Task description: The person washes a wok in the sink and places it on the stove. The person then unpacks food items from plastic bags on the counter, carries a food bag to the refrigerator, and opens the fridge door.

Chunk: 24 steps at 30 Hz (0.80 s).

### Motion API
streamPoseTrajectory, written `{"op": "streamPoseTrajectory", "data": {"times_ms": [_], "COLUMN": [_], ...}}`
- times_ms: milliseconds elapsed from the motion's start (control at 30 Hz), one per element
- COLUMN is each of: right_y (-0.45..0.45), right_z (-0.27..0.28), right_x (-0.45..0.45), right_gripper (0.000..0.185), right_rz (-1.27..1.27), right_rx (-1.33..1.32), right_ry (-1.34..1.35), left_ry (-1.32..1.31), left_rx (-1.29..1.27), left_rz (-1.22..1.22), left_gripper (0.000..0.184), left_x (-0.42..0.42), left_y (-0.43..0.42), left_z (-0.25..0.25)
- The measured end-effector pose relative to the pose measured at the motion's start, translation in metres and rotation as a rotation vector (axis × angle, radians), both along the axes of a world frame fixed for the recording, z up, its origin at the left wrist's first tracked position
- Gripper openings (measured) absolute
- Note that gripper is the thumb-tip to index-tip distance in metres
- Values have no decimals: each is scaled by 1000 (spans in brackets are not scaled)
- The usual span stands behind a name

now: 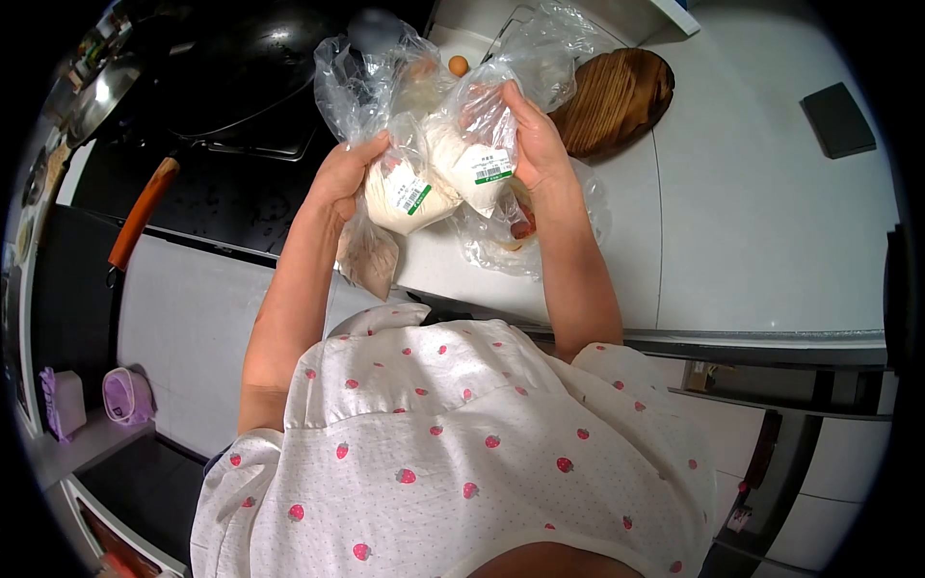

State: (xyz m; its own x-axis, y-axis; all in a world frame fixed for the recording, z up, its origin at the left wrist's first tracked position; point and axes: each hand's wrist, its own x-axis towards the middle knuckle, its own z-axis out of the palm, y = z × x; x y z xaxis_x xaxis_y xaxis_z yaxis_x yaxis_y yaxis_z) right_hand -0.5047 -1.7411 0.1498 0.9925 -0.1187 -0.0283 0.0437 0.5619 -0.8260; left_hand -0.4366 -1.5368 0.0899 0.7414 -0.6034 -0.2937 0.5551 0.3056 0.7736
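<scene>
One bag of pale powder [385, 200], at eleven o'clock from the view's centre, is pinched in the left hand [344, 176]; a second bag [449, 157], at twelve, is clasped by the right hand [540, 149]. Holding both up seems the step; moving either likely calls for firm fingers on slack plastic.

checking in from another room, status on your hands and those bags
Left hand gripping left labelled bag; right hand gripping right labelled bag; both bags touching, side by side; clear bag beneath right forearm.
</scene>
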Motion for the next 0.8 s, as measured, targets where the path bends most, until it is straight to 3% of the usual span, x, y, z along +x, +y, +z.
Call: {"op": "streamPoseTrajectory", "data": {"times_ms": [800], "right_y": [-4], "right_z": [-5], "right_x": [-1], "right_gripper": [38], "right_rz": [65], "right_rx": [-31], "right_ry": [3], "left_ry": [68], "left_rx": [-42], "left_rz": [-61], "left_gripper": [30], "left_x": [6], "left_y": [1], "left_z": [-4]}}
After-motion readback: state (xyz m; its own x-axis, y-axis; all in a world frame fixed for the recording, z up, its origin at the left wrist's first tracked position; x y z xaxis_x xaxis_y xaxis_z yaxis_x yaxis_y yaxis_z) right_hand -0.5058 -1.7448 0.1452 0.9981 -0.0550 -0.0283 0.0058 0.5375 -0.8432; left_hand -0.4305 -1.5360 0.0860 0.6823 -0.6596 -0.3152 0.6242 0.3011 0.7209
